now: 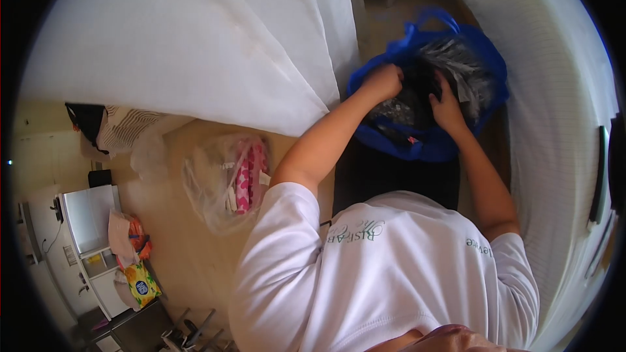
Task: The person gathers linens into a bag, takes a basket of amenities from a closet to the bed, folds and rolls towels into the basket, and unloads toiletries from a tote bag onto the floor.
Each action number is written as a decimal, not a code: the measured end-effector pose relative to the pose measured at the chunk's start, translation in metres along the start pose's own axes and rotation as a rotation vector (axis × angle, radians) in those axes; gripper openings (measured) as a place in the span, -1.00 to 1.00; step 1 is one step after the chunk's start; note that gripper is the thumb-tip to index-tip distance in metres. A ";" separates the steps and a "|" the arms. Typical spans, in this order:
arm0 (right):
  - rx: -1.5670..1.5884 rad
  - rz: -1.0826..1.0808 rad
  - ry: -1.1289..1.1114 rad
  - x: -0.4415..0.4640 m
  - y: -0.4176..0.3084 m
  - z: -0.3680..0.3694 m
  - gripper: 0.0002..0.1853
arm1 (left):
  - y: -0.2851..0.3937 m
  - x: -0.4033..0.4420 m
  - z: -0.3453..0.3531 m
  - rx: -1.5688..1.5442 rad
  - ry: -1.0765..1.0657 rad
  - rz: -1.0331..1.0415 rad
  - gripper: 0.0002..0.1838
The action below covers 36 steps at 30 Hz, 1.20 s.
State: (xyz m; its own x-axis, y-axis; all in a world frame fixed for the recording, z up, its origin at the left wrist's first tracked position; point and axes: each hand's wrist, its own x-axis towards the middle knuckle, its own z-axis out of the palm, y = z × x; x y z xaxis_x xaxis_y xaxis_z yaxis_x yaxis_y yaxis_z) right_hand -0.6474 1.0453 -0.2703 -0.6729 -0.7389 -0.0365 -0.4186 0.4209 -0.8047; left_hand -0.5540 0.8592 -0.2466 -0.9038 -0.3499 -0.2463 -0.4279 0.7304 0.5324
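Both my hands reach into a large blue bag [494,68] with loop handles, standing on the floor in front of me. Crinkled clear plastic packaging [456,58] fills much of it. My left hand [383,83] is closed at the bag's left side, its fingertips against a dark bundle [420,85] whose kind I cannot make out. On the right, my right hand [447,104] curls its thumb and fingers on the same black bundle. Shadow hides the bag's lower contents.
White cloth [215,39] hangs at the upper left, and a white-covered surface [554,91] runs along the right. On the floor at left lies a clear plastic bag [208,186] with pink patterned contents [244,176]. A white cabinet [91,221] and a yellow-green package [141,283] stand farther left.
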 end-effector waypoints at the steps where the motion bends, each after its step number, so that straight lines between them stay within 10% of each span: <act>1: 0.011 -0.015 0.010 0.000 -0.001 0.000 -0.36 | 0.001 0.005 0.002 -0.008 -0.063 -0.025 -0.65; 10: 0.108 0.043 0.139 -0.043 -0.005 0.009 -0.24 | 0.003 0.082 -0.002 -0.708 0.228 -0.030 -0.56; 36: 0.069 0.206 -0.094 -0.077 0.034 -0.014 -0.33 | -0.014 0.147 0.042 0.289 -0.538 -0.103 -0.54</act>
State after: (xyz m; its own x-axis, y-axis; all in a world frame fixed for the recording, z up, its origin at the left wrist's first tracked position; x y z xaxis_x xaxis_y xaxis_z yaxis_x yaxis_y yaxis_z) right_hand -0.6182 1.1233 -0.2865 -0.6790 -0.6878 -0.2566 -0.2333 0.5336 -0.8129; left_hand -0.6810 0.8221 -0.3242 -0.7022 -0.1376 -0.6985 -0.4294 0.8644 0.2614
